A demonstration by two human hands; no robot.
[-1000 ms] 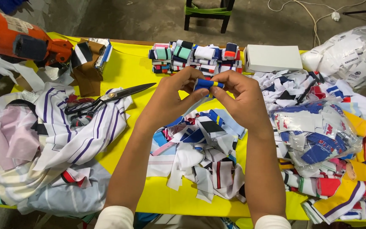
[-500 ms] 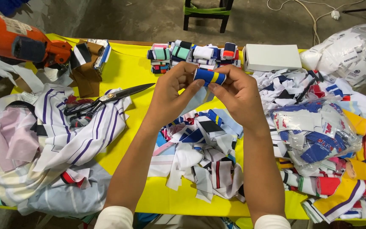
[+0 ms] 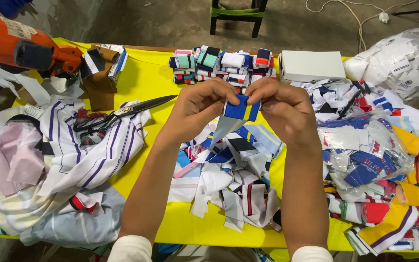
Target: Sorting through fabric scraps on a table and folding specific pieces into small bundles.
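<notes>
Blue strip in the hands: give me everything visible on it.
The blue strip is a knit-looking fabric band, royal blue with a thin yellow stripe near its lower edge and a paler tail hanging down to the left. It looks folded or partly rolled. The left hand and right hand pinch its top corners with their fingertips, holding it above the yellow table, over loose scraps.

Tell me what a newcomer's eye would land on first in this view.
First, the two hands at centre: the left hand and right hand pinch a blue fabric strip with a yellow stripe above the yellow table. Next, the heap of cut fabric scraps beneath them, and the black-handled scissors lying on striped cloth to the left. An orange power tool sits at the far left corner.
</notes>
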